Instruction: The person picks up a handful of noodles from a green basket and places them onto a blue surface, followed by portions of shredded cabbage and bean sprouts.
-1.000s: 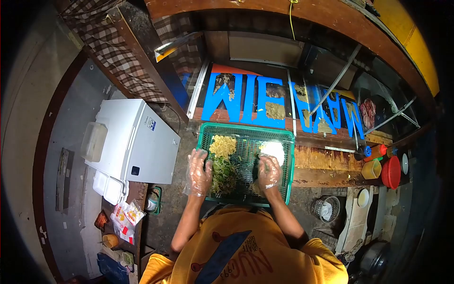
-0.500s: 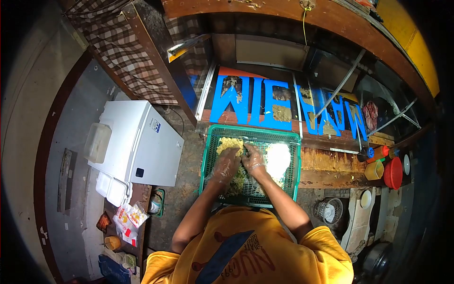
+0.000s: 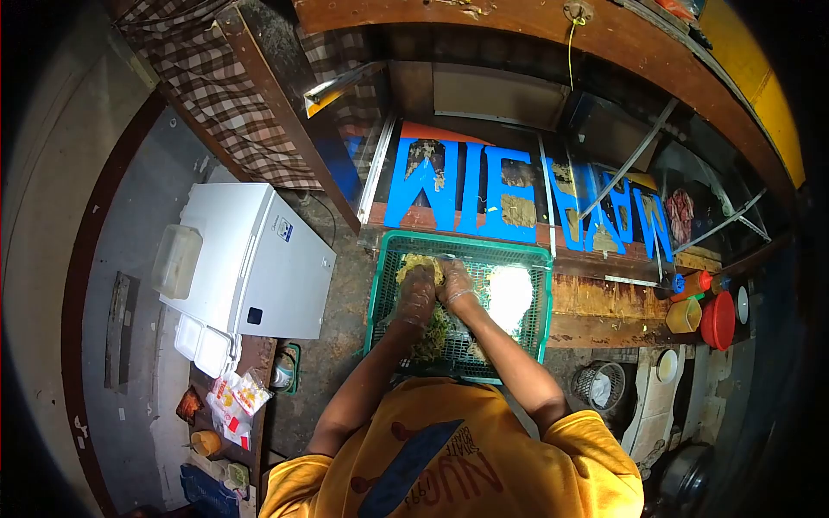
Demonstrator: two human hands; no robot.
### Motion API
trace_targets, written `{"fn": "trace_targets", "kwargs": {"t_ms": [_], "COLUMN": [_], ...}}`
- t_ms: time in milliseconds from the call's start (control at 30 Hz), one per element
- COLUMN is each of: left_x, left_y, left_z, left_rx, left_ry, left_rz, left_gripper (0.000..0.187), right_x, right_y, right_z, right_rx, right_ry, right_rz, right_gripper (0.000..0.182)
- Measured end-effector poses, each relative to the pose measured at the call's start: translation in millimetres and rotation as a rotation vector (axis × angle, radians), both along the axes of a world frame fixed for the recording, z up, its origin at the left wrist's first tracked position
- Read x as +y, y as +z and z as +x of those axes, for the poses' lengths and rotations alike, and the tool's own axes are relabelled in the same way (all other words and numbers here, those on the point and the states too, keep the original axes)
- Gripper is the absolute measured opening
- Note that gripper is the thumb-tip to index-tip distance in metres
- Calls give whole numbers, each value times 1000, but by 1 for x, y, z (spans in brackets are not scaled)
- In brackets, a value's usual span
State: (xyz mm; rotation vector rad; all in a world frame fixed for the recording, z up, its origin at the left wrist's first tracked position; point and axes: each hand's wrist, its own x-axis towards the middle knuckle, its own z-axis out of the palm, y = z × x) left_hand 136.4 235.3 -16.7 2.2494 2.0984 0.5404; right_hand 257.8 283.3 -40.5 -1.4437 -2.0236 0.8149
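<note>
A green plastic basket (image 3: 545, 298) lies in front of my body, with a clump of yellow noodle-like food (image 3: 419, 262) at its upper left. My left hand (image 3: 417, 295) presses against the lower side of this clump, its fingertips hidden in it. Close beside it, my right hand (image 3: 454, 282) touches the clump's right edge, with its fingers partly hidden. Both hands look coated or covered by something thin and shiny. Greenish shreds (image 3: 436, 332) lie below the hands, and a glaring white patch (image 3: 509, 293) fills the basket's right part.
A white chest freezer (image 3: 229, 250) stands at the left, with packets (image 3: 235, 401) below it. Beyond the basket is a glass case with blue lettering (image 3: 509, 194). At the right are a red bowl (image 3: 718, 320) and a small wire-like basket (image 3: 599, 385).
Both hands have moved closer together around the yellow clump. My right hand has shifted slightly left, and its fingers have gone in against the food.
</note>
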Motion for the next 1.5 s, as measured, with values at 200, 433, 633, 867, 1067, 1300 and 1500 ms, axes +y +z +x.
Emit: {"fn": "trace_targets", "kwargs": {"t_ms": [200, 433, 633, 867, 1067, 1300, 1500], "left_x": [3, -7, -13, -18, -19, -11, -3], "left_y": [-22, -18, 6, 39, 96, 144, 176], "left_z": [-2, -4, -5, -13, -21, -31, -39], "left_rx": [20, -52, -201, -649, -713, -704, -629], "left_ry": [-4, -61, -41, -89, -171, -90, -130], "left_rz": [19, 139, 281, 153, 199, 158, 255], "left_gripper": [52, 39, 31, 24, 30, 31, 28], "right_x": [0, -5, -15, -26, -24, -14, -1], "right_y": [-8, -23, 6, 61, 105, 156, 172], "right_z": [0, 2, 2, 2, 1, -1, -8], "right_rx": [-33, 207, 117, 147, 288, 366, 494], "right_ry": [41, -35, -4, -27, 1, 13, 57], "right_rz": [59, -48, 92, 93, 128, -22, 32], "right_gripper": [50, 25, 26, 22, 28, 26, 23]}}
